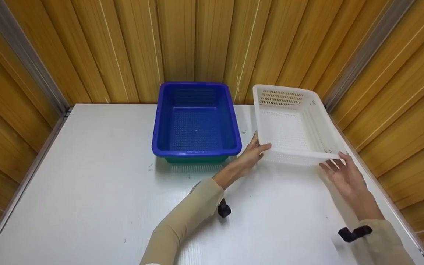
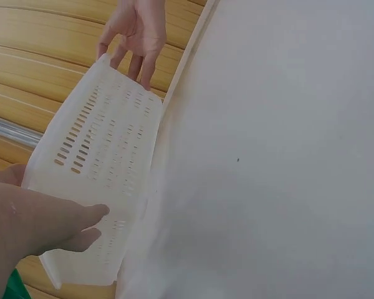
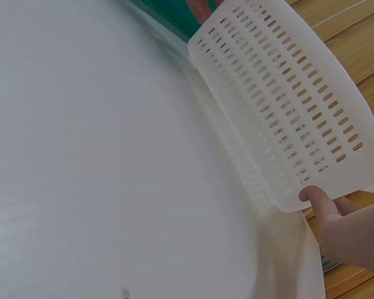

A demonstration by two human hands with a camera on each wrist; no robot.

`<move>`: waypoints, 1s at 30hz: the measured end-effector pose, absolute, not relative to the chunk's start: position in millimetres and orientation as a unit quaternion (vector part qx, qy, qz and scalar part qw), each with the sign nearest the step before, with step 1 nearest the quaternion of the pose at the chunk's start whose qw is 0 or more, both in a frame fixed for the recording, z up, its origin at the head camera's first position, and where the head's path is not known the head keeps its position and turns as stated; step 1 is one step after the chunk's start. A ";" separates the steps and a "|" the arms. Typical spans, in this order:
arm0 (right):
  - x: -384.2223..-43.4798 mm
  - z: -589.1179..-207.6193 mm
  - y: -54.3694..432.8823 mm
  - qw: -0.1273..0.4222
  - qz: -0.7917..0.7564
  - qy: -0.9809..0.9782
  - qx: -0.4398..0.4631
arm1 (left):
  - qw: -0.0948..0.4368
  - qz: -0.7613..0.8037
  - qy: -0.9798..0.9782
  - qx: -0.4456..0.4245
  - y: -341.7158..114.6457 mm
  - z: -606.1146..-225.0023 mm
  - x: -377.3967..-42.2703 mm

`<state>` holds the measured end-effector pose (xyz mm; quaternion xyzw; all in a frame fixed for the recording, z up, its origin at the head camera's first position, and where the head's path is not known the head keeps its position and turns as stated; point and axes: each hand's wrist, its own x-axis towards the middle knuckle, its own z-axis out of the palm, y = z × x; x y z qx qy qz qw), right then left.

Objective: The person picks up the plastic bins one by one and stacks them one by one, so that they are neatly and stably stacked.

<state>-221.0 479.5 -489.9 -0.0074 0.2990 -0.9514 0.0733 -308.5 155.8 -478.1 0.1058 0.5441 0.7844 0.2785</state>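
Note:
A white perforated plastic basket (image 1: 287, 127) is at the right rear of the table, its open top facing up and toward the head camera. My left hand (image 1: 250, 154) grips its near left corner, thumb over the rim. At the near right corner, my right hand (image 1: 346, 180) holds the rim with its fingers bent under it. The left wrist view shows the basket's slotted end wall (image 2: 106, 131) between both hands. Seen from the right wrist, my right hand (image 3: 352, 233) has its thumb against the basket's lower corner. Whether the basket's base touches the table is unclear.
Left of the white basket stands a blue basket (image 1: 196, 152), apparently nested in a green one (image 1: 197, 159). Both are on the white table (image 1: 98, 184). Yellow wood-look panels (image 1: 212, 40) rise behind the table and along both sides.

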 end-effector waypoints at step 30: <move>-205.4 -427.4 470.2 0.024 -0.881 0.464 -0.090 | 0.201 0.804 0.527 0.188 148.7 -431.2 -290.6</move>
